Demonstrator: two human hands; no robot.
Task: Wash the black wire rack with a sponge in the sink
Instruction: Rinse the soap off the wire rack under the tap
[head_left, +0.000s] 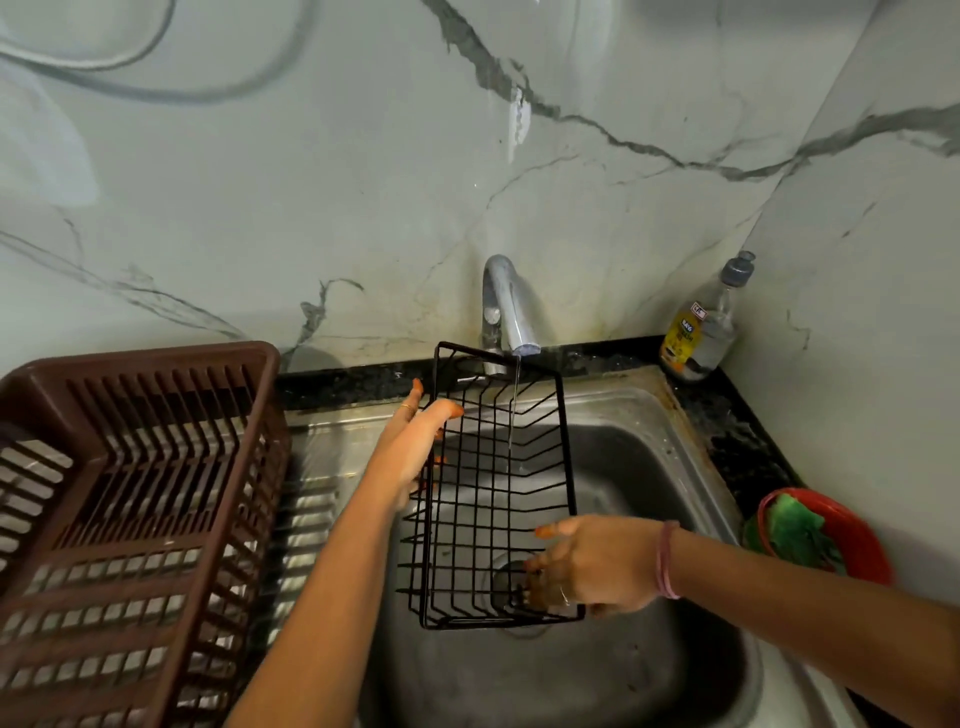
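A black wire rack (493, 499) is held tilted over the steel sink (649, 447), its far end under the tap (506, 312). A thin stream of water falls from the tap through the rack's wires. My left hand (415, 447) grips the rack's left rim. My right hand (592, 561) holds the rack's near right corner, fingers curled through the wires. A green sponge (795, 535) lies in a red bowl (857, 545) on the counter to the right, apart from both hands.
A large brown plastic dish basket (130, 493) stands on the drainboard at the left. A clear bottle with a yellow label (701, 327) stands in the back right corner. Marble walls close in behind and at the right.
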